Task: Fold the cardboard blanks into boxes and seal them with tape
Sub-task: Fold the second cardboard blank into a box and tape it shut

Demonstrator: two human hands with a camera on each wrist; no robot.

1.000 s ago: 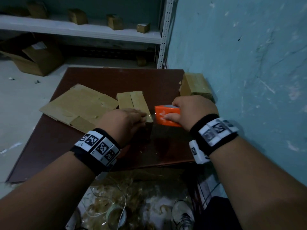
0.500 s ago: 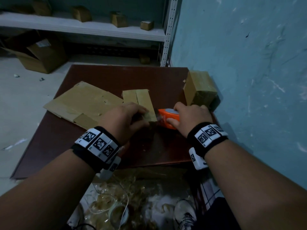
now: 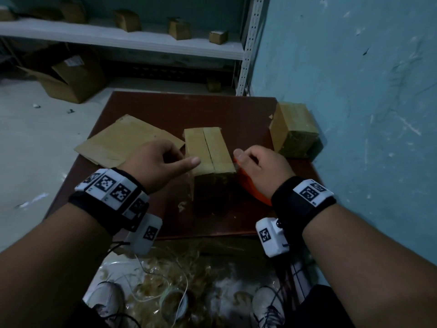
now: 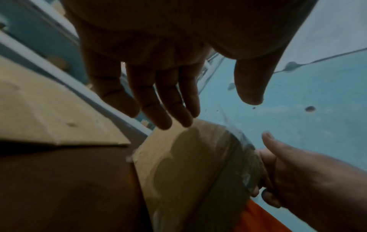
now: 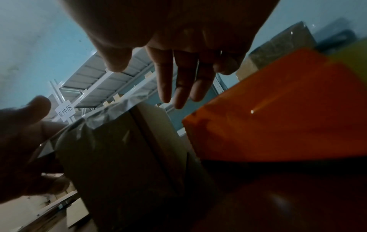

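A folded cardboard box (image 3: 208,150) stands mid-table with its top flaps closed along a seam. Clear tape (image 5: 99,125) wraps its near edge. My left hand (image 3: 179,158) hovers at the box's left side, fingers relaxed, thumb on the top edge. My right hand (image 3: 248,159) is at the box's right side with straight fingers (image 5: 178,87), gripping nothing. The orange tape dispenser (image 3: 250,185) lies on the table under my right wrist, seen beside the box (image 5: 129,157) in the right wrist view as the dispenser (image 5: 278,117). Flat blanks (image 3: 127,140) lie to the left.
A finished box (image 3: 293,129) sits at the brown table's (image 3: 212,107) right edge against the blue wall (image 3: 354,91). Behind stands a white shelf (image 3: 142,43) with small boxes; an open carton (image 3: 71,79) is on the floor. Tape scraps (image 3: 177,280) lie by my shoes.
My right hand has let go of the orange dispenser, which now lies beside the box. My left hand has lifted off the box's near end and its fingers have loosened.
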